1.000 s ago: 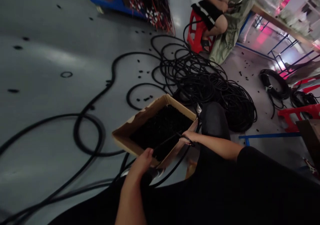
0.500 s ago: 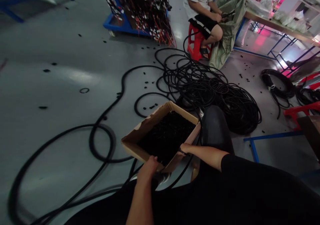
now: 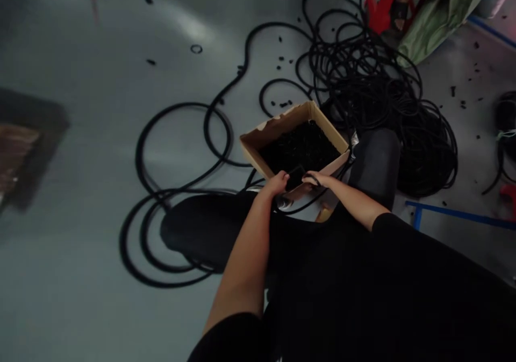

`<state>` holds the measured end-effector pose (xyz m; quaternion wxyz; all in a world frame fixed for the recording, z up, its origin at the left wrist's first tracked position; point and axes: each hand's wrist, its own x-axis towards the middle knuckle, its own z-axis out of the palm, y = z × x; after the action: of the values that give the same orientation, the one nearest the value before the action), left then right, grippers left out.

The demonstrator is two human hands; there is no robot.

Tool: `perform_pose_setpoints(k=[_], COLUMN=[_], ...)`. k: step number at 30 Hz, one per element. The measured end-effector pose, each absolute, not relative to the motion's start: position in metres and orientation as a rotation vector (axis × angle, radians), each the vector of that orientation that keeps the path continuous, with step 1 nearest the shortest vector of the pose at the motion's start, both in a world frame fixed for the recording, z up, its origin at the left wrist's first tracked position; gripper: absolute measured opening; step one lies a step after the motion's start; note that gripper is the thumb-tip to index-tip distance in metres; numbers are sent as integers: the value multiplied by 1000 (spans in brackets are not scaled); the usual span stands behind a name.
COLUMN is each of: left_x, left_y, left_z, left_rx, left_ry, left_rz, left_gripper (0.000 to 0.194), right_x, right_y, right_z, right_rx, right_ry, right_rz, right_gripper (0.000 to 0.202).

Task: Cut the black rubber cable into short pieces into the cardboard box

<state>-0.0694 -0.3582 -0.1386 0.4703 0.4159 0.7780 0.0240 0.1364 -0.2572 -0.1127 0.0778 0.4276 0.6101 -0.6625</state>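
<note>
A cardboard box (image 3: 266,129) with a torn rim stands between my knees, holding a heap of small black pieces (image 3: 304,144). My left hand (image 3: 278,182) is closed at the box's near corner. Close to its right, my right hand (image 3: 313,179) is closed too, with a dark band or strip across it. Between the two hands is a dark rectangular piece (image 3: 295,177), gripped at its sides; its kind is too dark to make out.
Black tubing (image 3: 371,82) lies in a big tangled heap beyond the box, with loose loops (image 3: 139,152) to the left. Small black bits (image 3: 151,62) are scattered over the floor. A person's foot (image 3: 399,15) rests by a red stool (image 3: 379,7). A blue metal bar (image 3: 463,215) is at right.
My hands have left the box's near edges and come together over its near corner, with the dark piece between them. The view has tilted down and shifted left.
</note>
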Motion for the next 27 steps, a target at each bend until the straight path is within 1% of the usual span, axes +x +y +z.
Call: perform_pose_setpoints(k=[4, 9, 16, 23, 27], left_x=[-72, -74, -75, -86, -88], left_y=[-360, -360, -361, -363, -366], left_z=[-152, -151, -152, -163, -167], left_rx=[964, 970, 974, 1006, 1004], left_ry=[1915, 1916, 1921, 1982, 2002], left_rz=[80, 82, 20, 25, 18], left_gripper=[16, 19, 23, 35, 35], right_x=[136, 140, 138, 138, 137], right_y=[-249, -249, -245, -244, -242], right_z=[-149, -159, -155, -149, -151], right_rx=[1377, 1505, 1574, 1574, 1598], right_ry=[1679, 1533, 1416, 1343, 1224], right_rz=[-1993, -2032, -2071, -2104, -2128], right_gripper=[31, 16, 25, 26, 23])
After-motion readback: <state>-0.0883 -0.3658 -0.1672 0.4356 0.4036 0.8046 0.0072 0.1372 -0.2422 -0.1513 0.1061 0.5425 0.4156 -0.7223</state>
